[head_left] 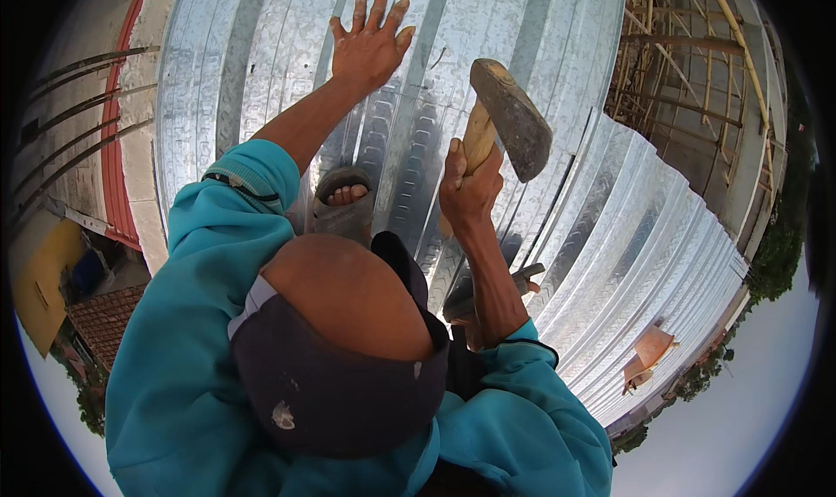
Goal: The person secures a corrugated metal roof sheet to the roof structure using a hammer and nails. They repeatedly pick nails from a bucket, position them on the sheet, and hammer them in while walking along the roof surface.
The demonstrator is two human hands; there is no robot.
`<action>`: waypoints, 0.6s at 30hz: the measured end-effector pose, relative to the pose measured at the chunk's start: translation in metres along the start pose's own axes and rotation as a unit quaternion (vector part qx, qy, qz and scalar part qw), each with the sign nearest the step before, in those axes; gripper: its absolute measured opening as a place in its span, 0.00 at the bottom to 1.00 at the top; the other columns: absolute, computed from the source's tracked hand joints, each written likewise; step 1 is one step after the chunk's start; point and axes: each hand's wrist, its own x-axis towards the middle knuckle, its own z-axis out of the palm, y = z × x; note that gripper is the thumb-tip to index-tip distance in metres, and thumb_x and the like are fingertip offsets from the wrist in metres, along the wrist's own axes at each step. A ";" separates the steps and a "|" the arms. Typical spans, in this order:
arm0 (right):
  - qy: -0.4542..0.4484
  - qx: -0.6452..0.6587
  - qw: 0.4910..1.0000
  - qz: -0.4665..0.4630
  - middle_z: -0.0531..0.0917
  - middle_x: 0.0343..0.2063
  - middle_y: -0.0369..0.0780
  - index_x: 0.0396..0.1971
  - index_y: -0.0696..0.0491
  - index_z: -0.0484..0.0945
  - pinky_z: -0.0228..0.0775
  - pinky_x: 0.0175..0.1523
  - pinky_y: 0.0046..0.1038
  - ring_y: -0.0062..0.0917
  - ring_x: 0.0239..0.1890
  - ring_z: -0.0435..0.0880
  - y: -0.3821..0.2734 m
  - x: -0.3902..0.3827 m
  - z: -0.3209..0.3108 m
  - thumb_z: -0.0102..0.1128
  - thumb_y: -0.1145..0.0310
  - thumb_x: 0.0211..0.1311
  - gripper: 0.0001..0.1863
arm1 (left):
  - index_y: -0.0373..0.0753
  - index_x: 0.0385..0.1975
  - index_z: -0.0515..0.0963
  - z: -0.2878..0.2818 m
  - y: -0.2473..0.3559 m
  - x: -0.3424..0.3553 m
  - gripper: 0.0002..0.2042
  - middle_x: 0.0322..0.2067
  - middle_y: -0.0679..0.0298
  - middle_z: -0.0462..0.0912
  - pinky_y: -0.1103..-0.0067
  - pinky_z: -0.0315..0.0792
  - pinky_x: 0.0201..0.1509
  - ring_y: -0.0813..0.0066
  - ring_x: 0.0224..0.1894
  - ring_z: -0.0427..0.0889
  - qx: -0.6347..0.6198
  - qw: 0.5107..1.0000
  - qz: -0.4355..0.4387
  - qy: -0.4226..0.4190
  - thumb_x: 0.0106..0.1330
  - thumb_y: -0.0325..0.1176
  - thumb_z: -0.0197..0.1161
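My left hand (369,48) lies flat on the corrugated metal decking (287,53), its fingers spread and nothing in them. In my right hand (473,184) is a hammer (514,123) with a heavy, dark, worn head and a thick wooden handle. The fingers wrap round the handle, and the head is raised above the sheets, tilted down to the right. Both sleeves are teal and pushed back from the forearms. Between my arms, a foot in a grey sandal (342,210) stands on the decking; my other foot shows partly beneath the right forearm.
Bamboo scaffolding (688,70) stands beyond the decking's right edge. Dark reinforcing bars (96,62) stick out at the left, across a red beam (117,149). An orange-brown object (653,347) lies on the far right sheets. A long dark gap or seam (557,197) runs between sheets.
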 end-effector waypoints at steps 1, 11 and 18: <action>0.044 -0.024 0.995 -0.087 0.82 0.20 0.51 0.47 0.68 0.67 0.75 0.27 0.43 0.47 0.21 0.84 0.006 -0.004 0.001 0.59 0.67 0.71 0.19 | 0.57 0.74 0.58 0.000 0.000 0.002 0.27 0.77 0.60 0.51 0.38 0.46 0.73 0.52 0.80 0.45 -0.004 1.000 0.003 0.007 0.78 0.55 0.40; -0.077 -0.031 0.991 0.102 0.82 0.23 0.58 0.43 0.65 0.68 0.76 0.30 0.48 0.56 0.25 0.84 0.003 0.011 0.024 0.58 0.62 0.72 0.19 | 0.58 0.75 0.56 0.002 -0.003 -0.002 0.28 0.78 0.63 0.49 0.40 0.43 0.75 0.54 0.80 0.43 0.027 0.999 -0.008 -0.018 0.79 0.57 0.36; -0.188 -0.150 0.957 0.164 0.82 0.23 0.60 0.41 0.65 0.67 0.77 0.30 0.50 0.56 0.25 0.84 0.049 -0.025 0.043 0.58 0.57 0.71 0.22 | 0.57 0.74 0.58 0.005 0.011 0.005 0.27 0.77 0.61 0.52 0.36 0.46 0.72 0.52 0.79 0.46 -0.001 1.000 -0.004 -0.003 0.78 0.55 0.41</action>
